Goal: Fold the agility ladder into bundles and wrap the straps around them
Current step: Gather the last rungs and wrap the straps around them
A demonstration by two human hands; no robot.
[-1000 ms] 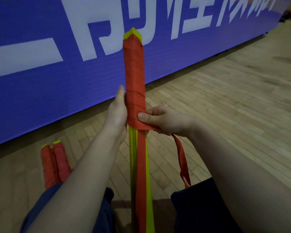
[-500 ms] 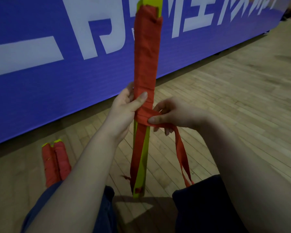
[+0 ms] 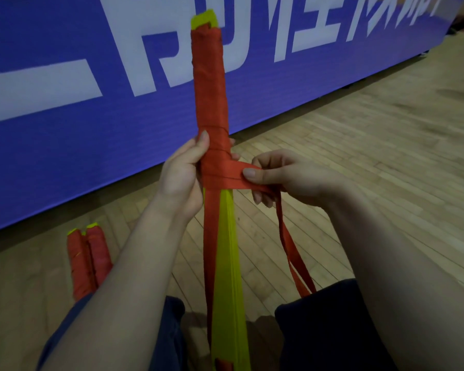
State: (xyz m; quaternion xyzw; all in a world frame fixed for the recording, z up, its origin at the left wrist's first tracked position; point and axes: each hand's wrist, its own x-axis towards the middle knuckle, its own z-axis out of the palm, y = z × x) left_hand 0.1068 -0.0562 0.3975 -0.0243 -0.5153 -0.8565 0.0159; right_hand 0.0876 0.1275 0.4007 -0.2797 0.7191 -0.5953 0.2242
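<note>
Red strap [image 3: 233, 178] covers the upper half of the ladder bundle [image 3: 212, 103] which you hold in front of your chest, above your lap. The folded rungs are hidden there; only a yellow tip shows at the top, and yellow bands show below the wrapping. The lower end of the bundle is cut off by the bottom edge of the view.

Your left hand [image 3: 182, 180] grips the bundle at the lowest turns. The thumb lies along the near side. The fingers go behind, and only two fingertips [image 3: 235, 156] come out at the right. Your right hand [image 3: 292, 178] pinches the strap just beside the bundle, with the thumb on top and the other fingers curled under it. The strap runs flat from the wrapping into this pinch. Its loose part then hangs down to your dark blue trousers [image 3: 319, 338], where its end is hard to make out.

On the blue banner [image 3: 65, 145] behind stand big white characters. They are cut by the top edge and partly covered by the bundle, so I cannot read them.

The long axis of the bundle is almost upright, the yellow tip pointing up at the banner and leaning a little to your left.

Two wrapped bundles [image 3: 87, 258] lie side by side on the wooden floor [image 3: 359, 135] at your left. Their near ends are hidden behind your left arm and leg.
</note>
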